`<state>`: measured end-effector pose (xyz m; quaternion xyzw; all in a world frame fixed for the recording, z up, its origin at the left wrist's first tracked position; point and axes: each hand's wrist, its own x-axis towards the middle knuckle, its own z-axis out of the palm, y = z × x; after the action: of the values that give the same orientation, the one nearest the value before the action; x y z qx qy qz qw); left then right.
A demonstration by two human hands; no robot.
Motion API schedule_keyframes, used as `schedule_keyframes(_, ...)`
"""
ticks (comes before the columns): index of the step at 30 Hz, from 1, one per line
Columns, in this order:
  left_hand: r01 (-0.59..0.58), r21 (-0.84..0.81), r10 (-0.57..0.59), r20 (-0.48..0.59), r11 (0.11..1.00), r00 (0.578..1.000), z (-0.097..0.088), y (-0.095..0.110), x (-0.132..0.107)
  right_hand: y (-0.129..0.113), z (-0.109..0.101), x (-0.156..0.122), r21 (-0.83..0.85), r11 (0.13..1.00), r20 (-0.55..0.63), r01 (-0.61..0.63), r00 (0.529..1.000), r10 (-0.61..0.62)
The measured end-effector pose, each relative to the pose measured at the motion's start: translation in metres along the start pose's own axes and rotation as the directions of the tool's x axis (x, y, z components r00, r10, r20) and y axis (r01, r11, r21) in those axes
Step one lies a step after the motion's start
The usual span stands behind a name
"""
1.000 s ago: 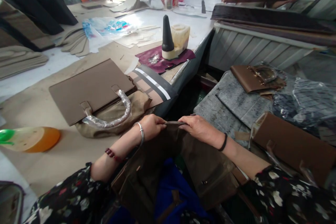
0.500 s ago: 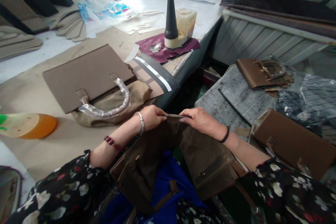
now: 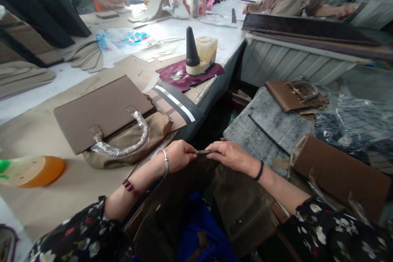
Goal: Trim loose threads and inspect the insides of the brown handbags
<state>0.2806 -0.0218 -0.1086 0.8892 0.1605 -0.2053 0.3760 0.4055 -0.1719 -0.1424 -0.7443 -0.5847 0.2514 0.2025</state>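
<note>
A dark brown bag lining (image 3: 242, 204) with a zip pocket lies over my lap. My left hand (image 3: 179, 155) and my right hand (image 3: 230, 155) are both closed and pinch its top edge between them, knuckles facing each other. Blue cloth (image 3: 196, 229) shows beneath the lining. On the table to the left lies a flat taupe handbag (image 3: 101, 110) whose handle is wrapped in clear plastic, resting on a beige dust bag (image 3: 153, 129).
A black cone on a white glue pot (image 3: 199, 51) stands on maroon leather. An orange-bottomed bottle (image 3: 33, 170) lies at left. Brown bags (image 3: 340, 172) and a grey felt sheet (image 3: 270, 123) sit at right. Other people work at the far tables.
Both hands keep pinching the lining's top edge. The view dipped and then rose again, so the far tables and people are back in sight.
</note>
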Motion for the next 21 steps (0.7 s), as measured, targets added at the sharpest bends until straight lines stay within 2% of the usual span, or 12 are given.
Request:
schedule_keyframes(6, -0.005, -0.044, 0.006, 0.029, 0.999, 1.000, 0.004, 0.002, 0.001, -0.004, -0.002, -0.006, -0.090, 0.996, -0.014, -0.028, 1.000, 0.027)
schedule_keyframes(14, -0.068, -0.113, 0.073, 0.046, 0.991, 0.996, 0.008, 0.004, 0.002, -0.010, -0.004, -0.008, -0.093, 0.994, -0.014, 0.049, 0.999, -0.050)
schedule_keyframes(18, -0.031, -0.197, 0.047, 0.079, 0.980, 0.996, 0.012, 0.001, 0.006, -0.012, -0.002, -0.007, -0.165, 0.985, -0.045, 0.051, 0.997, -0.059)
schedule_keyframes(21, 0.021, -0.287, 0.011, 0.107, 0.958, 0.994, 0.013, 0.000, 0.008, -0.006, -0.001, -0.006, -0.145, 0.988, -0.031, 0.055, 0.998, -0.060)
